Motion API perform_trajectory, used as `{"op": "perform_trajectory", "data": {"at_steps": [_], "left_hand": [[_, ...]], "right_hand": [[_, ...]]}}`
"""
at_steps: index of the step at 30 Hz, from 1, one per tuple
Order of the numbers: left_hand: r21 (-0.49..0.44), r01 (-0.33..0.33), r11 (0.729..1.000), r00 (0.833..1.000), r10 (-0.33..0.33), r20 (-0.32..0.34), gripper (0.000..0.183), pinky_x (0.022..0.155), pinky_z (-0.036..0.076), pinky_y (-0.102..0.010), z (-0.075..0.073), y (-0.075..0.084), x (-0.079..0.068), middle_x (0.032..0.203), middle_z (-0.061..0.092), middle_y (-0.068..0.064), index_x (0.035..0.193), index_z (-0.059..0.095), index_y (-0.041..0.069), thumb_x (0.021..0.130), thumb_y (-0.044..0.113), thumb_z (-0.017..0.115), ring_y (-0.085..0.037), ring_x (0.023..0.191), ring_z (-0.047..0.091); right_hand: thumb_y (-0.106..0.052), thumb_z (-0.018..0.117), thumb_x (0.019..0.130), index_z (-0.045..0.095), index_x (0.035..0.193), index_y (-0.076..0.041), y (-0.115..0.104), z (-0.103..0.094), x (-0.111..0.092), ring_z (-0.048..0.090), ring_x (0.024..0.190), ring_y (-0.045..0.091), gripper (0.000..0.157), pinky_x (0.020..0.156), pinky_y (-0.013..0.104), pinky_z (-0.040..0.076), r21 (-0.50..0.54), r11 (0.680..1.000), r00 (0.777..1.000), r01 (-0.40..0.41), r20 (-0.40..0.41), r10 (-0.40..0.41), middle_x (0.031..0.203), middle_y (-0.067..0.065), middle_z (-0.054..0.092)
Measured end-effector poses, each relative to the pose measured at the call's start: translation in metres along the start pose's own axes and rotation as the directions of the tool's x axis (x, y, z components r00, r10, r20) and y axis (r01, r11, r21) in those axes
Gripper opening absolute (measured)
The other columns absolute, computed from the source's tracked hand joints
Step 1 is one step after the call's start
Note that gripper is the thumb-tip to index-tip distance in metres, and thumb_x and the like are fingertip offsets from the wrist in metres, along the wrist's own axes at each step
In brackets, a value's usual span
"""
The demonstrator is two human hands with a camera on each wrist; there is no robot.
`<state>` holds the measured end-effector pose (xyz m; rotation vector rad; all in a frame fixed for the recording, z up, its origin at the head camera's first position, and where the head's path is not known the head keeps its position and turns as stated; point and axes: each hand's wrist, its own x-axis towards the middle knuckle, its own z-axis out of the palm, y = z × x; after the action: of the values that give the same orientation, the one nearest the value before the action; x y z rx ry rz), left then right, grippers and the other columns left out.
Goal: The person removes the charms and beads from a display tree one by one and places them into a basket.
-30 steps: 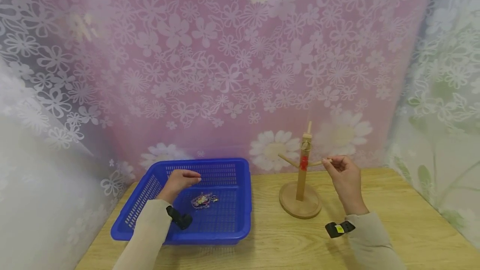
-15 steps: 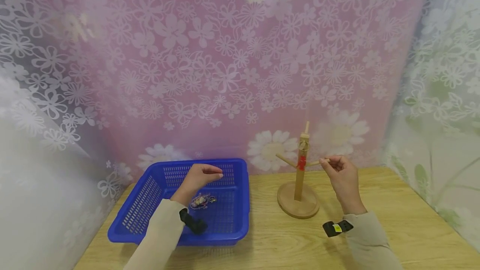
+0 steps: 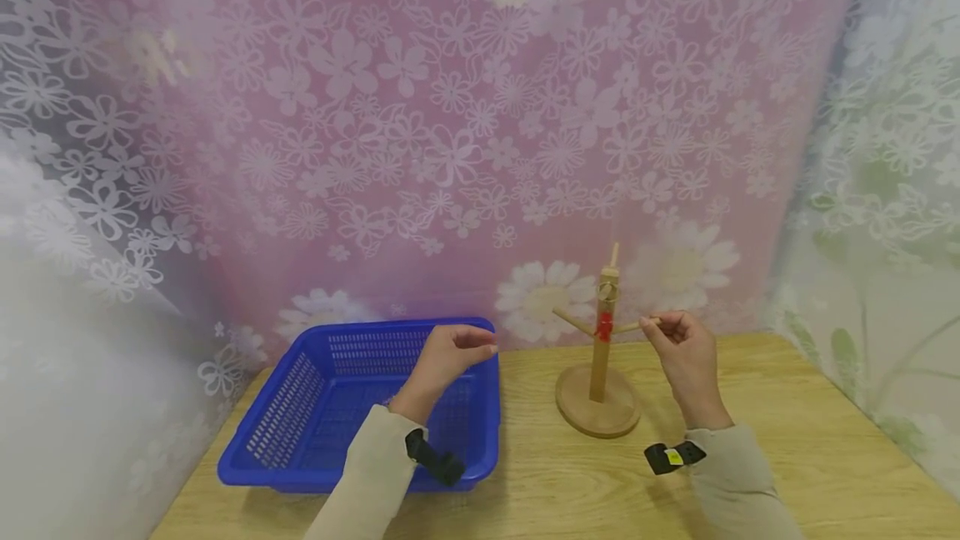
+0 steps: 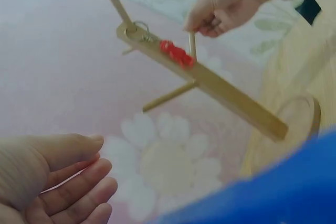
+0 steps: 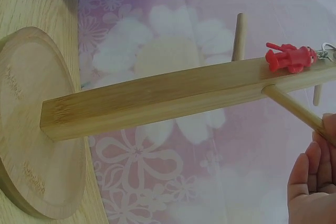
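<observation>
My right hand point(image 3: 686, 363) pinches the tip of a wooden peg point(image 5: 294, 108) on the right side of a wooden stand point(image 3: 600, 369) with a round base. From the upper part of the post hangs a keychain with a small red figure point(image 5: 294, 59), its metal ring near the top. My left hand point(image 3: 444, 363) hovers over the right side of a blue plastic basket point(image 3: 262, 476), holding nothing. In the left wrist view its fingers point(image 4: 84, 187) are loosely bent, thumb apart from them. The beaded keychain in the basket is hidden behind my left forearm.
Another peg point(image 3: 573, 322) juts out left of the post, towards my left hand. The stand and basket share a light wooden table point(image 3: 532, 473). A pink flowered curtain point(image 3: 420, 148) rises right behind them.
My left hand has moved right across the basket to its right rim, its forearm now covering the beaded keychain. My right hand stays on the peg.
</observation>
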<state>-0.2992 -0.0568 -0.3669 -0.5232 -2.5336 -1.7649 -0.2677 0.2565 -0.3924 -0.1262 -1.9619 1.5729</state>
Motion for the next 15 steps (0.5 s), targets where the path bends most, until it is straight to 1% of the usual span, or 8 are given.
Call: {"op": "perform_trajectory", "data": {"at_steps": [4,6,11,14,15], "left_hand": [[-0.039,-0.057,0.998,0.998,0.057,-0.01,0.023,0.081,0.051,-0.033,0.021,0.006,0.007,0.1,0.071,-0.013,0.102,0.072,0.002,0.083,0.014,0.072,-0.022,0.094,0.065],[-0.06,-0.064,0.996,0.998,0.064,-0.01,0.023,0.082,0.051,-0.034,0.031,0.01,0.008,0.1,0.071,-0.012,0.103,0.072,0.003,0.083,0.014,0.072,-0.022,0.094,0.066],[-0.13,-0.03,0.991,1.0,0.03,-0.007,0.021,0.082,0.052,-0.033,0.053,0.018,0.006,0.101,0.071,-0.008,0.105,0.072,0.008,0.084,0.014,0.072,-0.018,0.093,0.066],[-0.164,-0.034,0.986,0.999,0.03,-0.025,0.02,0.081,0.052,-0.03,0.063,0.024,0.004,0.101,0.071,-0.007,0.104,0.072,0.008,0.084,0.012,0.071,-0.016,0.091,0.066],[-0.176,-0.046,0.983,0.999,0.041,-0.034,0.02,0.08,0.052,-0.029,0.067,0.025,0.003,0.1,0.071,-0.008,0.104,0.072,0.007,0.084,0.01,0.071,-0.016,0.09,0.067]], "right_hand": [[-0.018,0.069,0.087,0.06,0.098,0.002,0.001,-0.002,0.001,0.056,0.072,0.0,0.025,0.063,0.013,0.045,-0.005,1.0,1.0,-0.008,-0.002,0.008,0.08,-0.018,0.06],[-0.018,0.07,0.086,0.06,0.097,0.001,0.002,-0.002,0.001,0.056,0.071,0.0,0.024,0.062,0.013,0.045,0.001,1.0,1.0,-0.01,-0.003,0.01,0.079,-0.018,0.06],[-0.015,0.07,0.086,0.06,0.094,0.001,0.002,0.0,0.0,0.056,0.07,0.001,0.021,0.06,0.014,0.045,0.025,1.0,1.0,-0.015,-0.009,0.015,0.077,-0.017,0.06],[-0.014,0.07,0.086,0.059,0.092,0.001,0.002,0.002,0.0,0.056,0.069,0.002,0.019,0.06,0.014,0.046,0.058,0.998,1.0,-0.007,-0.016,0.008,0.077,-0.016,0.061],[-0.013,0.069,0.086,0.059,0.091,0.001,0.002,0.003,0.0,0.056,0.069,0.002,0.018,0.061,0.014,0.046,0.072,0.997,1.0,-0.001,-0.019,0.002,0.077,-0.016,0.061]]}}
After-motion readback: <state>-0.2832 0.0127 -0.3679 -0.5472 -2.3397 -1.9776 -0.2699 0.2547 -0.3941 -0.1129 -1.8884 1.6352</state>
